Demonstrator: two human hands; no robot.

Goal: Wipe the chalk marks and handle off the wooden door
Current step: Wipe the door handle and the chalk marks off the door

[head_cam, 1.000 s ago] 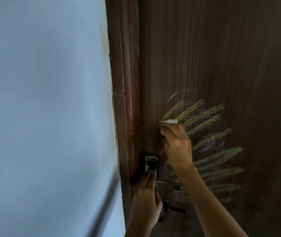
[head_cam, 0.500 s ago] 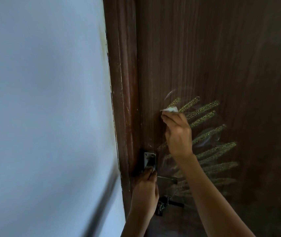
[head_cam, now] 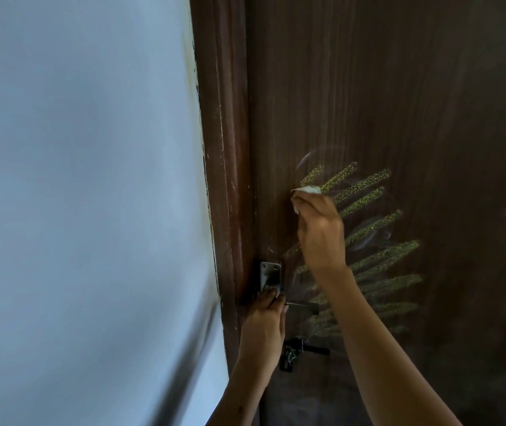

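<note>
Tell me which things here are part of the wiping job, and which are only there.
Part of the job:
right hand
white cloth
yellow chalk marks
wooden door
door handle
left hand, resting at the handle plate

Only there:
door frame
wall
black latch

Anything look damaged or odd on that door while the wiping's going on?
Yes: the door frame shows pale scuffs and chipped specks along its edge beside the wall. The yellow chalk marks remain on the door beside the right hand with its white cloth.
</note>
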